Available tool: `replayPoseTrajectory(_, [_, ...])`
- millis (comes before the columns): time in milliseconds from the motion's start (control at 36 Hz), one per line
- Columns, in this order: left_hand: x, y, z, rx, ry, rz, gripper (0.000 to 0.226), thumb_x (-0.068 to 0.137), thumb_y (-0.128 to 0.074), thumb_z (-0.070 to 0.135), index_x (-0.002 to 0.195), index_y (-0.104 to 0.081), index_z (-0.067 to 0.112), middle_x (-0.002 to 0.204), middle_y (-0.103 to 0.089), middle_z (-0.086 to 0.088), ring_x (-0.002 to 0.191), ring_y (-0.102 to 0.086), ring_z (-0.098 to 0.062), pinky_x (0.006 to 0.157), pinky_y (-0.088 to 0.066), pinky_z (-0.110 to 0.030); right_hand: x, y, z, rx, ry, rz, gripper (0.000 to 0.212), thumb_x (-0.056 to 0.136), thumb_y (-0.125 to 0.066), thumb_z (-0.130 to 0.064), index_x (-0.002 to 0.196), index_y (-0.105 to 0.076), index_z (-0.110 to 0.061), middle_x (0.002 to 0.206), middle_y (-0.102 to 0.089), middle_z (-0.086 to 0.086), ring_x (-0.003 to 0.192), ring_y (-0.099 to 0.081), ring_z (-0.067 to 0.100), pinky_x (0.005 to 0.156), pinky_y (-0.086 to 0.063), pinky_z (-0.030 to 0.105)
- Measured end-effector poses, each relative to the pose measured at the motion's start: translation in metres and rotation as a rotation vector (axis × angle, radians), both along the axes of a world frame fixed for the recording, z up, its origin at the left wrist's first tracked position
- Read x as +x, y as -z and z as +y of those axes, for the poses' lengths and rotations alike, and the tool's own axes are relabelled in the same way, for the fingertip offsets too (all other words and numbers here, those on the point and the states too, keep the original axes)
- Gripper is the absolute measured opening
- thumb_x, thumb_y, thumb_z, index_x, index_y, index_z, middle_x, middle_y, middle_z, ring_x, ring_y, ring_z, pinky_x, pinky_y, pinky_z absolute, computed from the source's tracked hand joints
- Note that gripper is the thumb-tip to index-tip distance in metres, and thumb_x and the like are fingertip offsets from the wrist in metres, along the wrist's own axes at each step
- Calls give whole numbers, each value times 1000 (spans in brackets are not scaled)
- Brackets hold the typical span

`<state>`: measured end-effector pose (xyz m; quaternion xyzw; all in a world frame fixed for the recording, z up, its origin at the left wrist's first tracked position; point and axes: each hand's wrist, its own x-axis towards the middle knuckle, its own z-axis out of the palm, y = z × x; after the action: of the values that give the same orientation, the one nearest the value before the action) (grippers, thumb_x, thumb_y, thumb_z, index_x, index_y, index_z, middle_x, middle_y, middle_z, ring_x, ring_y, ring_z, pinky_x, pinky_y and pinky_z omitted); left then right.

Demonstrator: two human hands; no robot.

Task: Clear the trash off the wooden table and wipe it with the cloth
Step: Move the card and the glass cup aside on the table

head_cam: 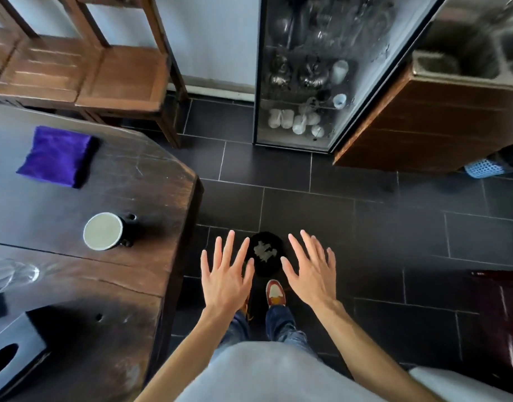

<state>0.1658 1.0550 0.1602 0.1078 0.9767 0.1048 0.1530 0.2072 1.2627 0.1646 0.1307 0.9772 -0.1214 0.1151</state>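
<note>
Both hands are spread wide and hold nothing. The left hand (pixel 224 275) and the right hand (pixel 313 271) hang over the floor, one on each side of a small round black bin (pixel 265 266) with crumpled white trash (pixel 265 250) inside. One folded purple cloth (pixel 56 155) lies on the dark wooden table (pixel 139 181), well apart from both hands. One black mug with a white rim (pixel 104 231) stands between cloth and hands.

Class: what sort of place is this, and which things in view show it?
Probably a home dining or kitchen area: a wooden table with a mug, a glass cabinet of cups, and a sink.
</note>
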Motion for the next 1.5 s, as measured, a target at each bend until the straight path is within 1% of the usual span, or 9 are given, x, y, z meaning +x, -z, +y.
replayPoseTrajectory(111, [2,-26,1,8,32,88,58,104,-21,60,159,-22,43,171,-11,6,158,-10,-24,125,-13,-57,4,-25,8,38,-16,41,61,100,-32,-61,155,-32,-36,165,-27,-2,151,-29,24,119,-26,56])
replayPoseTrajectory(222, [6,-45,2,12,33,160,57,104,-26,58,159,-24,42,171,-11,6,158,-9,-23,126,-12,-57,12,-42,14,63,27,82,62,99,-35,-61,155,-33,-34,165,-28,-1,150,-32,26,118,-28,57])
replayPoseTrajectory(417, [8,-65,1,38,18,289,57,103,-32,54,159,-28,41,171,-16,4,158,-13,-24,124,-16,-57,12,-63,22,81,42,182,63,97,-39,-62,154,-37,-33,164,-32,1,148,-35,28,116,-29,59])
replayPoseTrajectory(778, [16,-85,4,12,-72,403,58,103,-27,56,158,-28,41,171,-17,4,158,-13,-23,124,-19,-57,-3,-97,26,6,9,322,64,98,-34,-63,154,-35,-34,164,-32,0,151,-29,24,118,-27,57])
replayPoseTrajectory(917, [26,-92,8,7,-165,448,58,103,-25,57,158,-28,40,170,-18,4,158,-13,-23,124,-18,-56,-8,-107,26,-23,-84,343,64,98,-31,-65,155,-34,-35,164,-31,-1,151,-27,22,119,-25,55])
replayPoseTrajectory(1028, [36,-98,8,-6,-266,464,58,101,-31,55,157,-33,40,170,-20,3,157,-18,-25,123,-19,-57,-11,-111,25,-40,-188,346,64,99,-31,-64,155,-34,-35,164,-30,-2,152,-27,22,119,-25,55])
replayPoseTrajectory(1167, [55,-105,5,-33,-372,469,58,103,-28,56,158,-29,40,170,-18,4,158,-14,-25,124,-19,-58,-14,-114,22,-63,-326,341,63,99,-32,-64,156,-31,-36,166,-26,-3,152,-24,22,119,-24,55])
replayPoseTrajectory(1333, [85,-111,-2,-51,-530,460,57,102,-28,55,158,-31,40,170,-19,5,158,-16,-24,122,-23,-59,-14,-116,10,-106,-480,318,64,98,-30,-65,156,-32,-36,165,-27,-3,152,-25,22,120,-25,56])
replayPoseTrajectory(1500, [124,-112,-14,-89,-655,435,58,103,-26,56,158,-28,41,171,-16,7,158,-11,-22,124,-17,-58,-10,-122,-17,-146,-616,318,65,98,-30,-65,155,-33,-36,165,-28,-3,153,-23,20,121,-21,54])
